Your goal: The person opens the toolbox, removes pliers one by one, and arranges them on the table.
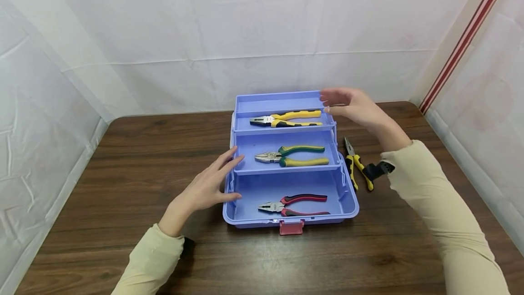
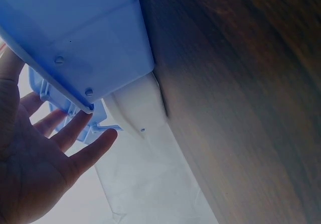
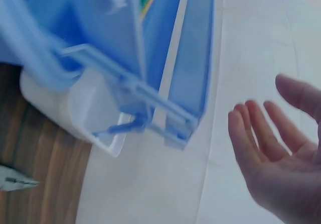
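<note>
The blue toolbox (image 1: 341, 199) sits opened out in three stepped tiers on the brown tabletop (image 1: 123, 172), right between both hands. Left hand (image 1: 204, 188) is flat against the box's left wall, fingers straight, fingertips up by the middle tray's edge; its grip is wide, holding nothing. From the left wrist view those fingers (image 2: 88, 151) lie spread beside the box's riveted hinge arm.

Right hand (image 1: 354, 104) hovers at the top tray's far right corner, fingers relaxed and loosely extended, grip wide, holding nothing; whether it touches the rim I cannot tell.

Just inside that hand, the top tray carries yellow-and-black combination pliers (image 1: 286, 119). Between the two hands, the middle tray holds green-and-yellow pliers (image 1: 292, 156). Nearer the person, in the bottom well, lie red-and-black pliers (image 1: 294, 205), above the red latch (image 1: 291, 227). Outside the box, under the right forearm, yellow-handled long-nose pliers (image 1: 357, 164) lie on the tabletop. White sheeting (image 1: 245, 35) hangs behind.
</note>
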